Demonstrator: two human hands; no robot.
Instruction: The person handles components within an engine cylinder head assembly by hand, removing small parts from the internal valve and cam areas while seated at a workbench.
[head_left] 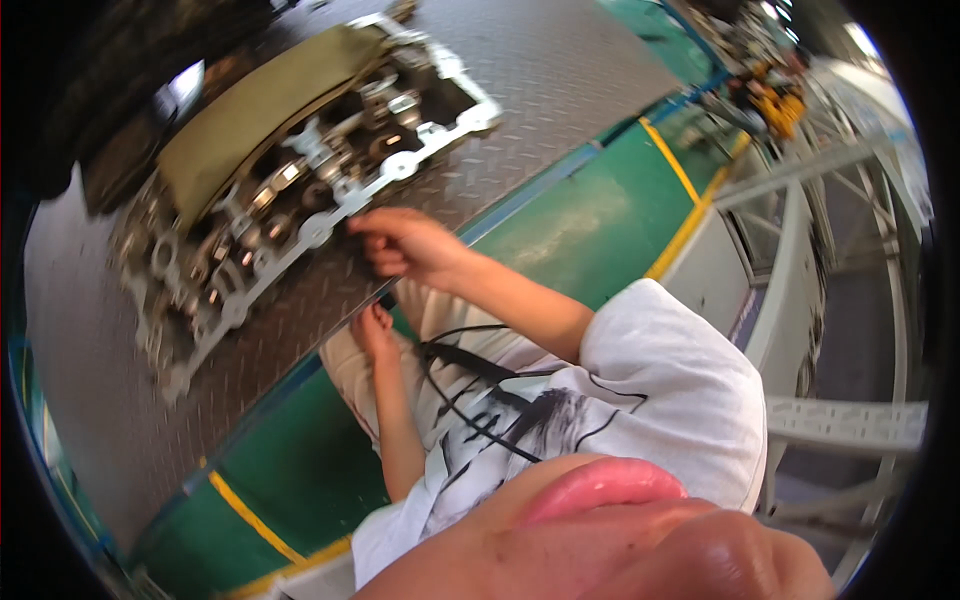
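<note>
A silvery metal engine cylinder head (318,232) lies on a dark steel tabletop with a raised tread pattern (560,60). Shafts and bearing caps show inside its frame. An olive-tan curved strip (265,110) lies along its far side. My right hand (408,248) is at the near rim, fingers curled and the index fingertip against or just beside the metal. Whether anything small is pinched there cannot be made out. Lower down, by the table's near edge, my left hand (374,330) is loosely closed; its palm is hidden.
Behind the cylinder head stands a dark, bulky object (110,90). Green floor (570,235) with yellow lines (670,160) runs past the table. Grey metal framework (840,420) stands on the right. A person in yellow (780,108) is far off at the upper right.
</note>
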